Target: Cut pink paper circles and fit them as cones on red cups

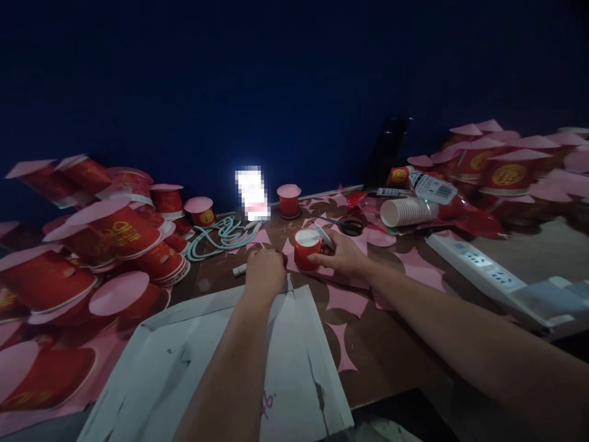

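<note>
1. Well, the red cup [305, 256] stands white end up around the middle of the tabletop [384, 356], somewhat toward its far edge.
2. The right hand [343, 253] is curled around a slim white object [326, 237] slanting by the cup's rim, thumb at the cup's side.
3. The left hand [267, 269] is bunched into a loose fist beside a small white tube [239, 269]; whether it grips that, I cannot tell.
4. Black-handled scissors [351, 228] lie toward the far edge.
5. Pink-topped red cups [131, 227] crowd the left edge.
</note>
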Demonstrator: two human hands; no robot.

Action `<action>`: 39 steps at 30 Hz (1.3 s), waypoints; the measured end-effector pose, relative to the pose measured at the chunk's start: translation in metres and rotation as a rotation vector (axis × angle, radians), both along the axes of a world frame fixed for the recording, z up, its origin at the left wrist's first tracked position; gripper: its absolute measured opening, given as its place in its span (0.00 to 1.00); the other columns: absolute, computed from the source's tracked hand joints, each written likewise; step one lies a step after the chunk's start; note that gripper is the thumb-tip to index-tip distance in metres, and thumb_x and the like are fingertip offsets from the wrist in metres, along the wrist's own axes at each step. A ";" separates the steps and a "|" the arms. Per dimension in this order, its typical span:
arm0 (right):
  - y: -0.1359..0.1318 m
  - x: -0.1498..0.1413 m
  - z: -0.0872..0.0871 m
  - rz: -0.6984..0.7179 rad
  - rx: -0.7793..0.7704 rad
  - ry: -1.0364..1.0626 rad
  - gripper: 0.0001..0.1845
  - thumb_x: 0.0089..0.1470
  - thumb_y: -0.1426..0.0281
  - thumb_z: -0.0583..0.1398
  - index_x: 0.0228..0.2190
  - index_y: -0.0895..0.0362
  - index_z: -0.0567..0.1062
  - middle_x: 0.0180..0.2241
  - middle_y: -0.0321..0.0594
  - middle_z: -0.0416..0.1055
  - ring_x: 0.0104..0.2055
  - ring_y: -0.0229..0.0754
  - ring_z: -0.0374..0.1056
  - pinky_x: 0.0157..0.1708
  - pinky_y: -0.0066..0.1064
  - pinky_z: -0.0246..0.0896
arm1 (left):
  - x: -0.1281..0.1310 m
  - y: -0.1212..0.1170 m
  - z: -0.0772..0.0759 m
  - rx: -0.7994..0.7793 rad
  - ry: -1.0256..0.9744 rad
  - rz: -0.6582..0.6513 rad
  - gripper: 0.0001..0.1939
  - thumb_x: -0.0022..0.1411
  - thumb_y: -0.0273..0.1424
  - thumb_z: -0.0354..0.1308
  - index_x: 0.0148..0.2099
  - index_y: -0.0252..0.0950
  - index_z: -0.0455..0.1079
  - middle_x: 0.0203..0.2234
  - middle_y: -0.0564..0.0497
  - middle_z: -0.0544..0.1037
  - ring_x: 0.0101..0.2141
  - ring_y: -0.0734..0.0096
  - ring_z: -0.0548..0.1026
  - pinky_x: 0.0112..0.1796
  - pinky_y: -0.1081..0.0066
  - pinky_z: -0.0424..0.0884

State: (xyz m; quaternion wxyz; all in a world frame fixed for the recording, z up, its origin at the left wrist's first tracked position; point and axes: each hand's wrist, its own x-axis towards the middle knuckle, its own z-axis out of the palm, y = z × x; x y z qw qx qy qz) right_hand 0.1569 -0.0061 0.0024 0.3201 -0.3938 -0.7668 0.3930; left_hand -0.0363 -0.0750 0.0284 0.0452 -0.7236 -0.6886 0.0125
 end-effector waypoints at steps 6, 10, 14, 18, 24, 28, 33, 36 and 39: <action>0.000 -0.001 -0.001 -0.003 0.008 -0.007 0.29 0.41 0.53 0.66 0.41 0.58 0.69 0.26 0.32 0.65 0.26 0.35 0.59 0.25 0.26 0.55 | -0.001 0.000 0.000 0.009 0.014 -0.013 0.15 0.54 0.25 0.49 0.35 0.38 0.78 0.32 0.41 0.78 0.38 0.56 0.74 0.40 0.61 0.63; -0.001 -0.001 -0.002 -0.004 -0.013 0.016 0.29 0.41 0.54 0.66 0.41 0.57 0.69 0.26 0.32 0.66 0.26 0.35 0.60 0.25 0.26 0.55 | -0.001 0.000 -0.001 0.013 0.013 -0.017 0.15 0.54 0.24 0.49 0.34 0.38 0.78 0.30 0.41 0.78 0.38 0.56 0.74 0.40 0.61 0.63; -0.001 -0.002 -0.003 -0.008 -0.016 0.009 0.29 0.41 0.53 0.66 0.41 0.57 0.69 0.27 0.33 0.66 0.27 0.35 0.60 0.25 0.25 0.55 | -0.001 0.000 -0.001 0.029 0.007 -0.013 0.15 0.54 0.24 0.49 0.34 0.38 0.78 0.30 0.41 0.78 0.37 0.56 0.75 0.39 0.61 0.63; -0.001 -0.003 -0.003 -0.015 -0.001 -0.008 0.28 0.41 0.53 0.66 0.39 0.57 0.69 0.27 0.33 0.66 0.27 0.35 0.61 0.25 0.25 0.54 | 0.000 0.000 -0.001 0.041 0.001 -0.012 0.14 0.53 0.24 0.50 0.33 0.38 0.78 0.28 0.41 0.77 0.36 0.54 0.75 0.38 0.60 0.64; -0.003 -0.003 -0.002 -0.006 0.015 -0.009 0.28 0.43 0.55 0.66 0.42 0.57 0.69 0.28 0.33 0.66 0.27 0.35 0.61 0.26 0.26 0.55 | -0.003 0.000 -0.005 0.088 -0.023 -0.031 0.13 0.52 0.22 0.51 0.29 0.38 0.77 0.27 0.41 0.77 0.35 0.54 0.75 0.38 0.59 0.65; -0.004 -0.003 -0.001 0.004 0.008 -0.006 0.27 0.44 0.56 0.66 0.43 0.57 0.69 0.27 0.32 0.65 0.27 0.35 0.60 0.26 0.26 0.56 | -0.005 0.003 -0.011 0.270 -0.191 -0.043 0.17 0.52 0.21 0.51 0.40 0.36 0.77 0.33 0.41 0.79 0.39 0.55 0.76 0.41 0.59 0.67; -0.003 -0.003 -0.001 0.019 -0.009 0.037 0.27 0.43 0.56 0.66 0.42 0.57 0.69 0.28 0.33 0.66 0.28 0.36 0.61 0.27 0.27 0.56 | 0.003 0.003 -0.008 0.713 -0.603 -0.147 0.19 0.63 0.28 0.49 0.55 0.33 0.68 0.49 0.43 0.75 0.50 0.62 0.72 0.51 0.62 0.66; -0.002 -0.004 -0.004 0.032 -0.005 0.064 0.27 0.43 0.56 0.65 0.42 0.57 0.69 0.28 0.33 0.66 0.28 0.36 0.61 0.26 0.26 0.56 | 0.012 0.001 -0.007 0.719 -0.707 -0.259 0.19 0.64 0.33 0.51 0.55 0.33 0.67 0.49 0.43 0.75 0.50 0.65 0.71 0.52 0.63 0.65; -0.001 -0.004 -0.007 0.025 0.003 0.078 0.27 0.44 0.55 0.65 0.42 0.57 0.69 0.28 0.33 0.67 0.27 0.36 0.61 0.26 0.26 0.55 | 0.017 0.002 -0.010 0.652 -0.693 -0.332 0.17 0.64 0.35 0.53 0.53 0.35 0.69 0.49 0.44 0.75 0.50 0.64 0.71 0.53 0.61 0.65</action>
